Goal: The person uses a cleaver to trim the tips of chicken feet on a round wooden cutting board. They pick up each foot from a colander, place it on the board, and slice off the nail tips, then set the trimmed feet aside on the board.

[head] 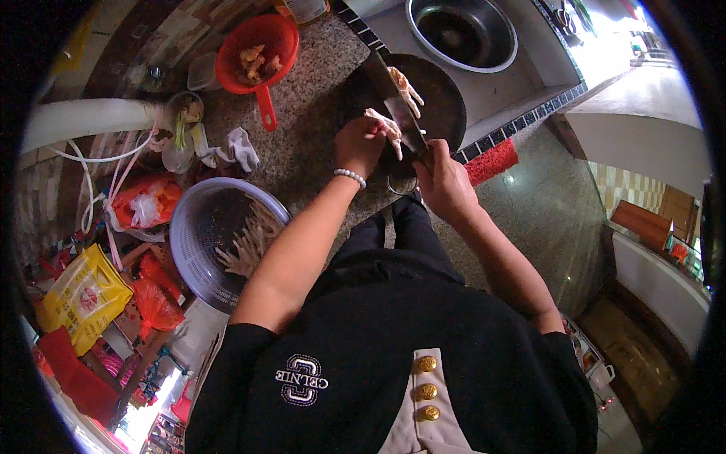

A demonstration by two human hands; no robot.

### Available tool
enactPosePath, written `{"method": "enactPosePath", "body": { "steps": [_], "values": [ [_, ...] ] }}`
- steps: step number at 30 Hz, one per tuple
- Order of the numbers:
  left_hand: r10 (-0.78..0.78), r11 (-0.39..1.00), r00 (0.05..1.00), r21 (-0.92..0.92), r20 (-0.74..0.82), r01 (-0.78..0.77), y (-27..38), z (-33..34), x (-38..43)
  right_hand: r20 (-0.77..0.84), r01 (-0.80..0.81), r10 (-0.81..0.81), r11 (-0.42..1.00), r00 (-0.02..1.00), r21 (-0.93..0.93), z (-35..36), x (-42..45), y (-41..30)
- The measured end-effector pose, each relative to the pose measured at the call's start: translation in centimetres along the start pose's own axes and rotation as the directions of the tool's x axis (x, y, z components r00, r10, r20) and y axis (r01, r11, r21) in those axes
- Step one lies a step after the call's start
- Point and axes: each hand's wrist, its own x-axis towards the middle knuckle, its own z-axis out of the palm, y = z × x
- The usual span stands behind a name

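My right hand (pixel 448 184) is closed around the handle of a cleaver (pixel 404 116), whose broad blade slants up and left over a round dark chopping board (pixel 439 102). My left hand (pixel 360 144), with a beaded bracelet at the wrist, holds a pale chicken foot (pixel 390 127) on the board, left of the blade. Another chicken foot (pixel 404 88) lies beyond the blade, to its right. A purple plastic colander basket (pixel 195 244) left of my left forearm contains several pale chicken feet (pixel 249 241). The exact contact of blade and foot is unclear.
A red strainer (pixel 227 65) with pieces of food stands on the granite counter (pixel 315 74). A metal basin (pixel 507 54) sits in the tiled sink area (pixel 524 85). White cloth (pixel 243 148), a red bag (pixel 144 201) and a yellow bag (pixel 85 295) are at left.
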Motion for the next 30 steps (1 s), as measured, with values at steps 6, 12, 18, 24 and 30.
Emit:
{"method": "enactPosePath", "body": {
  "steps": [6, 12, 18, 24, 30],
  "values": [
    [-0.126, 0.990, 0.992, -0.064, 0.026, 0.128, -0.5, 0.0, -0.8, 0.062, -0.058, 0.061, 0.997, 0.996, -0.045, 0.3, -1.2, -0.2],
    [-0.051, 0.996, 0.995, 0.066, -0.082, 0.056, -0.6, 0.5, -0.3, 0.073, 0.007, 0.001, 0.994, 0.997, -0.105, -0.3, -0.5, -0.5],
    [-0.121, 0.989, 0.992, -0.085, -0.031, 0.118, 0.3, 0.3, -0.7, -0.058, 0.039, -0.041, 0.999, 0.997, -0.028, -0.8, 0.0, -2.3],
    [-0.059, 0.990, 0.996, -0.133, -0.066, 0.050, -0.7, 1.0, -0.6, 0.073, -0.014, 0.027, 0.983, 0.997, -0.181, 1.8, 1.1, 1.9],
    [-0.079, 0.981, 0.994, -0.184, -0.077, 0.064, -2.1, 1.7, -0.4, 0.027, 0.029, -0.028, 0.998, 0.999, -0.052, 0.8, 0.6, 1.3]
  ]
}}
